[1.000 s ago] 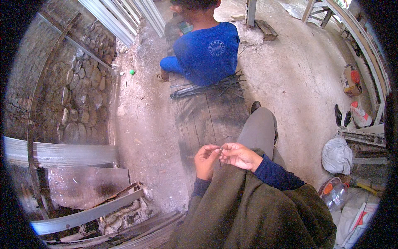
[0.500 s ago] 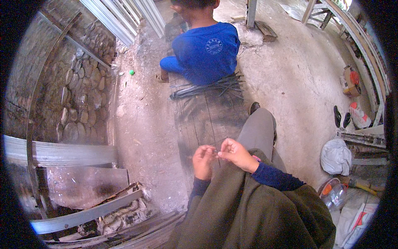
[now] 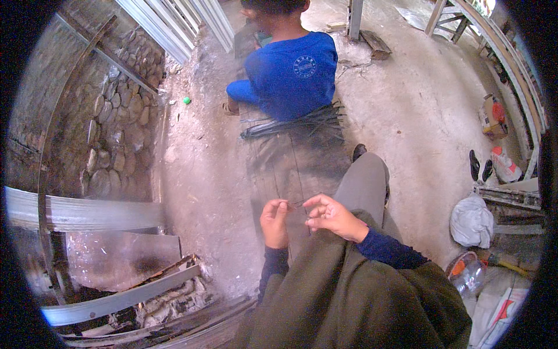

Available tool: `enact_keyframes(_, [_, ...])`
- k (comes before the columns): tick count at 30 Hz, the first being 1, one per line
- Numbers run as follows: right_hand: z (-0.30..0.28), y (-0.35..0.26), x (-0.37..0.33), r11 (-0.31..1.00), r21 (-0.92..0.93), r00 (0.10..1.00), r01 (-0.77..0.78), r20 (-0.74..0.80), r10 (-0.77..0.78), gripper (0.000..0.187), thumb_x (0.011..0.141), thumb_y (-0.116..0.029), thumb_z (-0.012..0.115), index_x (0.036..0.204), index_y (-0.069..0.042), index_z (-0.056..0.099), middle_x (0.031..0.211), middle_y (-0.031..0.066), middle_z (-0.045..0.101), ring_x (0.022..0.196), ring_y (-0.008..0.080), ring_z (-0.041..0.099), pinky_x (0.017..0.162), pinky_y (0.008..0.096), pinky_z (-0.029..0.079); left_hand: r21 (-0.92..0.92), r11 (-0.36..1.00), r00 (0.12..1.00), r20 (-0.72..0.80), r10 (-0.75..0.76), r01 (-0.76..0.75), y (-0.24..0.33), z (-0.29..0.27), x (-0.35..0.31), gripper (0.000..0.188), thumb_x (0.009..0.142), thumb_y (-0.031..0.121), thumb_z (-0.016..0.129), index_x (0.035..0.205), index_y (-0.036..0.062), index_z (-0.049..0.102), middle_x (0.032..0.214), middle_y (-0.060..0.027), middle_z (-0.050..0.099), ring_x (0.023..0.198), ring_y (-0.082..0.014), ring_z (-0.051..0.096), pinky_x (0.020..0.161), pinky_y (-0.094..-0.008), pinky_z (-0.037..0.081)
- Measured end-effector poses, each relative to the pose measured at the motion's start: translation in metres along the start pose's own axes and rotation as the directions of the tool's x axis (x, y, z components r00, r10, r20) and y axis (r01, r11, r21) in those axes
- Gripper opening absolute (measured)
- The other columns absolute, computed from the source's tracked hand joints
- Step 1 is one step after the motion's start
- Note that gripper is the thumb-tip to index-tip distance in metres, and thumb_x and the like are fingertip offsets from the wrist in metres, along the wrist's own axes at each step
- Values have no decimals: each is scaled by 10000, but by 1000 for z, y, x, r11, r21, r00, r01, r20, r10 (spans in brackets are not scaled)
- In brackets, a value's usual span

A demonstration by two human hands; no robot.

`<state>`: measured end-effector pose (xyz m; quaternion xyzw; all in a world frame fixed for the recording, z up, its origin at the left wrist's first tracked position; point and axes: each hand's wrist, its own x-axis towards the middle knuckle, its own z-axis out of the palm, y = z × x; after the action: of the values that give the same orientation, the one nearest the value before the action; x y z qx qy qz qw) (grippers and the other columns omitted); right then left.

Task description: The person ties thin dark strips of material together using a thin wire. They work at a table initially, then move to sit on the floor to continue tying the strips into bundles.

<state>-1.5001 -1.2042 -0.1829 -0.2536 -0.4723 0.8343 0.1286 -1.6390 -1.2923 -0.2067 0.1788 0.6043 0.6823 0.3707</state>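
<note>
Both my hands are held over my lap, above the front of a dark wooden bench (image 3: 273, 168). My left hand (image 3: 274, 225) is closed in a pinch, thumb against forefinger. A faint thin strand seems to run from its fingertips toward the other hand, too fine to make out. My right hand (image 3: 337, 218) faces it a short way off, thumb and forefinger apart and curved. Farther along the bench lies a bundle of thin dark strips (image 3: 296, 125), just behind a seated person in a blue shirt (image 3: 290, 72), whose back is to me.
A stone-and-board wall (image 3: 119, 116) and metal rails (image 3: 87, 215) stand at the left. A small green ball (image 3: 186, 100) lies on the concrete floor. To the right are a white sack (image 3: 472, 221), black sandals (image 3: 480, 166) and a clear plastic container (image 3: 468, 273).
My fingertips have parted: the left hand has shifted slightly left, and the right hand's thumb and forefinger have opened from a pinch. The view has shifted slightly.
</note>
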Motion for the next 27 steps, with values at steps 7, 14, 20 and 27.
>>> enact_keyframes(7, [-6, 16, 7, 947, -320, 999, 24, 31, -15, 138, 762, -81, 594, 870, -15, 539, 776, 16, 521, 700, 102, 527, 645, 237, 465, 106, 992, 991, 121, 54, -68, 17, -1, -4, 199, 761, 128, 603, 922, 25, 550, 866, -40, 543, 826, -138, 516, 760, -262, 396])
enact_keyframes(14, [-8, 1, 6, 988, 155, 999, -13, -40, 19, 150, 772, -84, 579, 874, -81, 469, 800, 18, 520, 714, 82, 520, 628, 203, 422, 255, 942, 853, 519, 57, -218, 10, 13, -9, 450, 719, 176, 656, 1104, 25, 480, 1011, -52, 536, 935, -166, 502, 855, -276, 366])
enact_keyframes(20, [-13, 4, 5, 972, 210, 991, 108, -104, -88, 265, 786, -117, 560, 1016, -70, 438, 833, 24, 532, 759, 110, 523, 637, 219, 427, 274, 961, 852, 497, -166, 27, -14, 1, -9, 325, 764, 133, 597, 1057, 20, 514, 974, -40, 554, 919, -137, 504, 815, -268, 389])
enact_keyframes(27, [-18, -8, 3, 979, 140, 976, 147, -184, -120, 211, 802, -127, 542, 979, -30, 480, 838, 27, 531, 788, 111, 517, 721, 239, 400, 337, 940, 934, 315, -168, 55, -9, -14, -2, 105, 799, 96, 528, 799, 3, 579, 797, -38, 570, 775, -120, 527, 715, -255, 411])
